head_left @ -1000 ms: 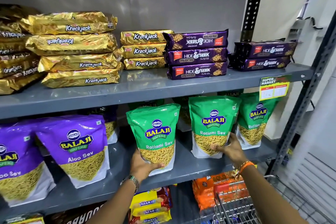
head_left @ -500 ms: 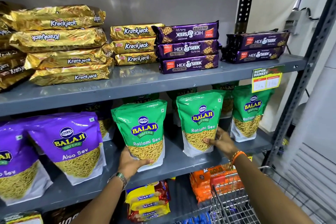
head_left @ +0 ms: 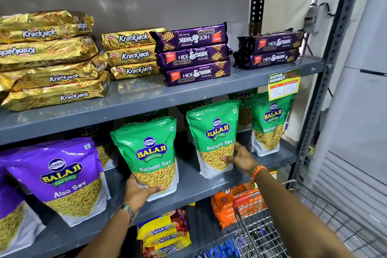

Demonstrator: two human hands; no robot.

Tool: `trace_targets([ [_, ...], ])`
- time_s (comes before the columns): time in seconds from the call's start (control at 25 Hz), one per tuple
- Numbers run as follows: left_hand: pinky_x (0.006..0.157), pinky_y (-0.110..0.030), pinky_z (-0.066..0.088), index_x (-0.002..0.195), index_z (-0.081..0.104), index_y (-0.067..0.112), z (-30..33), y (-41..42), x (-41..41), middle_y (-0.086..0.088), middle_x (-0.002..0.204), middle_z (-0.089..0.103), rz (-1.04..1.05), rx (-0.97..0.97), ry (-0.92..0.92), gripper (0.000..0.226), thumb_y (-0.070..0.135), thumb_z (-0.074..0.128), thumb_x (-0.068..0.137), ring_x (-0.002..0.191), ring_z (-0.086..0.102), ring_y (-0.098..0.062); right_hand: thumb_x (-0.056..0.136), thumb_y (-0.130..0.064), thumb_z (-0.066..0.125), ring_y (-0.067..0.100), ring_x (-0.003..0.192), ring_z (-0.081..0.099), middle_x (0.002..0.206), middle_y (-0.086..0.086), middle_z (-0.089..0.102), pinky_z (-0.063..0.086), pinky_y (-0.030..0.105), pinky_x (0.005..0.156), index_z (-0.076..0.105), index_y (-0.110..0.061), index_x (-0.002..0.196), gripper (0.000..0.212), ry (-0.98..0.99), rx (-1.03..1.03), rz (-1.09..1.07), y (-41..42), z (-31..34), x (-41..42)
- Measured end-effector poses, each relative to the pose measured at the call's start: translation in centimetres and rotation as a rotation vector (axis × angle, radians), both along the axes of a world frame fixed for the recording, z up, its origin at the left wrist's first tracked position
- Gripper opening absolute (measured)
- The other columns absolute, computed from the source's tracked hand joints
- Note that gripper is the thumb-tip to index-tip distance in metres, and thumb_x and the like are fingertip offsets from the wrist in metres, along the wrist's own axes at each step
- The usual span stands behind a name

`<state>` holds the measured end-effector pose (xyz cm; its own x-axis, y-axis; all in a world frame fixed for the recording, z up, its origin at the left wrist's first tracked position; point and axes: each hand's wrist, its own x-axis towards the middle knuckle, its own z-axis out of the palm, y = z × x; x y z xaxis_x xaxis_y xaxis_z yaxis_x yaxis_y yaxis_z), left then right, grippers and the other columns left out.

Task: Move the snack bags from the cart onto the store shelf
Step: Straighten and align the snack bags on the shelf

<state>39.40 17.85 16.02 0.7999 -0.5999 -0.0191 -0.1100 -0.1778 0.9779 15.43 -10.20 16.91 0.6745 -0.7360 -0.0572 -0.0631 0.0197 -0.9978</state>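
Two green Balaji Ratlami Sev bags stand upright on the grey middle shelf [head_left: 194, 184]. My left hand [head_left: 140, 191] cups the bottom of the left green bag [head_left: 149, 148], thumb across its front. My right hand [head_left: 240, 158] grips the lower right side of the middle green bag [head_left: 213, 136]. A third green bag [head_left: 270, 123] stands to the right, more green bags behind. The wire cart [head_left: 259, 234] sits at the lower right; its inside is mostly hidden.
Purple Aloo Sev bags [head_left: 62, 178] fill the shelf's left. The upper shelf holds gold Krackjack packs [head_left: 52, 65] and purple Hide & Seek packs [head_left: 192, 56]. Below are Marie packs [head_left: 163, 232] and orange cookie packs [head_left: 234, 201]. A steel upright [head_left: 314, 98] bounds the right.
Both hands have stayed on the two green bags. The view has shifted, so the shelves sit a little further left and lower in the frame.
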Motion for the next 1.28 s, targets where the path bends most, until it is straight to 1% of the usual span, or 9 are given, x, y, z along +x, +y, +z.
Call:
trace_targets([
  [0.16, 0.093, -0.047, 0.054, 0.117, 0.056, 0.009, -0.5, -0.4, 0.5, -0.008, 0.107, 0.072, -0.003, -0.028, -0.005, 0.087, -0.001, 0.095, 0.04, 0.099, 0.069, -0.026, 0.071, 0.004, 0.076, 0.026, 0.117, 0.06, 0.125, 0.015, 0.064, 0.049, 0.046, 0.101, 0.048, -0.006, 0.129, 0.065, -0.017, -0.008, -0.008, 0.2, 0.2, -0.1],
  [0.48, 0.094, -0.048, 0.053, 0.118, 0.056, 0.01, -0.5, -0.6, 0.5, -0.008, 0.107, 0.072, -0.016, -0.041, 0.016, 0.087, -0.002, 0.095, 0.04, 0.1, 0.069, -0.027, 0.072, 0.002, 0.076, 0.026, 0.117, 0.06, 0.12, 0.009, 0.066, 0.049, 0.045, 0.101, 0.048, -0.01, 0.128, 0.064, -0.003, -0.016, -0.023, 0.1, -0.2, 0.0],
  [0.72, 0.101, -0.035, 0.046, 0.135, 0.046, 0.012, 1.1, 1.6, -0.1, 0.001, 0.128, 0.061, -0.007, -0.109, -0.014, 0.099, 0.001, 0.093, 0.049, 0.116, 0.059, -0.015, 0.066, 0.003, 0.081, 0.026, 0.125, 0.05, 0.13, 0.011, 0.055, 0.043, 0.046, 0.106, 0.037, -0.007, 0.134, 0.081, 0.004, -0.01, -0.205, 1.6, 0.7, -0.5],
  [0.8, 0.104, -0.028, 0.042, 0.138, 0.046, 0.009, 2.0, 4.4, -0.1, 0.001, 0.132, 0.056, 0.122, -0.195, -0.011, 0.086, -0.001, 0.086, 0.062, 0.119, 0.054, -0.01, 0.071, 0.003, 0.076, 0.021, 0.121, 0.049, 0.132, 0.017, 0.053, 0.041, 0.042, 0.108, 0.043, -0.009, 0.13, 0.068, -0.116, -0.023, -0.465, 4.3, 1.1, -0.4],
  [0.92, 0.086, -0.012, 0.052, 0.109, 0.06, 0.008, 2.6, 10.6, 1.2, -0.01, 0.107, 0.066, 0.459, -0.381, -0.039, 0.042, -0.011, 0.073, 0.074, 0.09, 0.066, 0.002, 0.082, 0.008, 0.062, 0.017, 0.097, 0.059, 0.11, 0.016, 0.063, 0.051, 0.027, 0.095, 0.059, -0.031, 0.098, 0.042, -0.328, -0.037, -0.622, 12.9, 1.8, 1.1],
  [1.0, 0.077, -0.009, 0.053, 0.095, 0.061, 0.016, 2.4, 14.8, 3.1, -0.004, 0.091, 0.068, 0.68, -0.455, -0.04, 0.035, -0.015, 0.064, 0.08, 0.075, 0.065, 0.009, 0.083, 0.009, 0.058, 0.019, 0.094, 0.063, 0.101, 0.009, 0.068, 0.051, 0.027, 0.09, 0.064, -0.028, 0.092, 0.038, -0.368, -0.081, -0.487, 20.1, 1.8, 4.5],
  [1.08, 0.083, -0.021, 0.053, 0.096, 0.059, 0.015, 1.7, 17.5, 5.1, 0.006, 0.085, 0.068, 0.764, -0.437, 0.007, 0.031, -0.013, 0.059, 0.085, 0.075, 0.064, 0.008, 0.083, 0.01, 0.057, 0.018, 0.097, 0.067, 0.102, 0.006, 0.071, 0.051, 0.025, 0.09, 0.065, -0.02, 0.1, 0.035, -0.372, -0.091, -0.27, 26.3, 1.7, 9.1],
  [1.2, 0.099, -0.044, 0.041, 0.118, 0.052, 0.006, 0.9, 19.4, 6.8, -0.014, 0.115, 0.06, 0.674, -0.3, 0.115, 0.027, 0.001, 0.057, 0.092, 0.109, 0.057, -0.022, 0.083, 0.012, 0.057, 0.015, 0.11, 0.062, 0.122, 0.004, 0.064, 0.048, 0.012, 0.089, 0.056, -0.009, 0.124, 0.046, -0.283, -0.034, 0.051, 31.5, 1.4, 17.2],
  [1.28, 0.109, -0.047, 0.034, 0.138, 0.044, 0.006, 0.5, 19.9, 7.5, -0.012, 0.139, 0.05, 0.538, -0.213, 0.148, 0.045, 0.006, 0.053, 0.094, 0.13, 0.046, -0.027, 0.082, 0.011, 0.057, 0.014, 0.121, 0.053, 0.133, 0.001, 0.054, 0.046, 0.014, 0.096, 0.043, -0.009, 0.137, 0.06, -0.195, 0.019, 0.174, 32.4, 0.2, 22.0],
])
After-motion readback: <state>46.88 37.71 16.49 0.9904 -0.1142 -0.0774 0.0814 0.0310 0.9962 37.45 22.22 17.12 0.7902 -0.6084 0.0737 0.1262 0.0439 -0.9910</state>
